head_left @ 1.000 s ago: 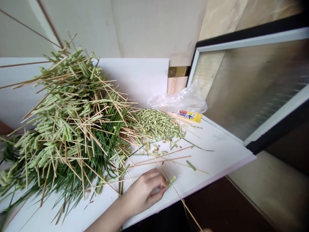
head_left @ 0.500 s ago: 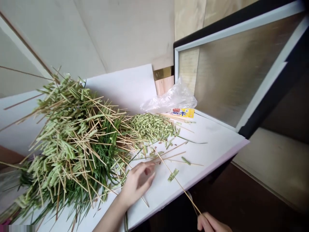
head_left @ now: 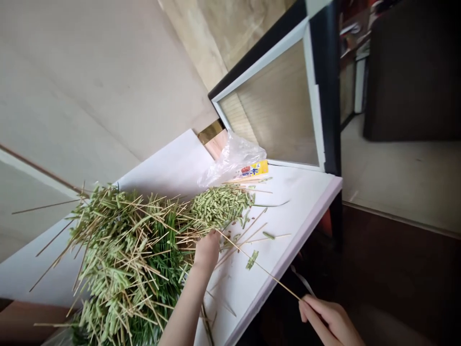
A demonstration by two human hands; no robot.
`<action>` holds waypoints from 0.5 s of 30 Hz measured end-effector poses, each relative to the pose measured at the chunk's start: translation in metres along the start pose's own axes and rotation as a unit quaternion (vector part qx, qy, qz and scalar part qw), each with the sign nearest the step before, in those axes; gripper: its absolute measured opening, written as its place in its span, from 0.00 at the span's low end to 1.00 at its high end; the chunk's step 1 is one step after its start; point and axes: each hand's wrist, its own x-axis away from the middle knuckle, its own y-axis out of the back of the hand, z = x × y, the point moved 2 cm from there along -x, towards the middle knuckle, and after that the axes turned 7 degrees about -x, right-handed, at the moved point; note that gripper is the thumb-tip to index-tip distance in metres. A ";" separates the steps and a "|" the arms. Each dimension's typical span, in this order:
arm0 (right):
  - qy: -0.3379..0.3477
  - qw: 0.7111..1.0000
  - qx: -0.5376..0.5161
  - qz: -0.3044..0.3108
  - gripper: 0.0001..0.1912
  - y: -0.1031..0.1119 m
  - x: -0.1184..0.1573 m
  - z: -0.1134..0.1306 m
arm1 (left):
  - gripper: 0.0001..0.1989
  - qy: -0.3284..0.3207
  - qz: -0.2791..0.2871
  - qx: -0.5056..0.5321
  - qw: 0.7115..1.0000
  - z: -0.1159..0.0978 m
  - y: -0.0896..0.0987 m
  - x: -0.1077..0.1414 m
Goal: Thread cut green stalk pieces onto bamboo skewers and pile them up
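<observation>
Skewer heap (head_left: 126, 254) on board (head_left: 295, 211), plastic bag (head_left: 230, 166) behind — small packet (head_left: 252, 169), seemingly, before it

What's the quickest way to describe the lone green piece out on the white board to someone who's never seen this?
Find the white board at the foot of the framed glass panel. A long thin skewer runs out from the right hand. The small green piece sits on that skewer's line, alone, set apart from the mound of cut green pieces.

The only print in view is on a small yellow packet (head_left: 252, 169) beside the clear plastic bag (head_left: 230, 161); it shows a red patch and dark blue characters; they are too small and blurred to read; no other writing or sign can be made out.
</observation>
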 end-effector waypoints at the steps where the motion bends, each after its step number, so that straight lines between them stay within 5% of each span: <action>1: 0.003 1.000 0.007 -0.004 0.20 0.000 0.000 0.000 | 0.22 -0.002 0.007 -0.014 1.000 -0.001 0.000 -0.003; 8: 0.037 0.999 0.021 -0.023 0.20 -0.004 -0.003 0.006 | 0.20 -0.002 0.019 -0.066 0.998 -0.002 -0.006 -0.012; 15: -0.024 0.999 0.019 0.022 0.21 -0.004 -0.001 -0.005 | 0.17 -0.007 -0.010 -0.051 0.999 0.006 -0.010 -0.012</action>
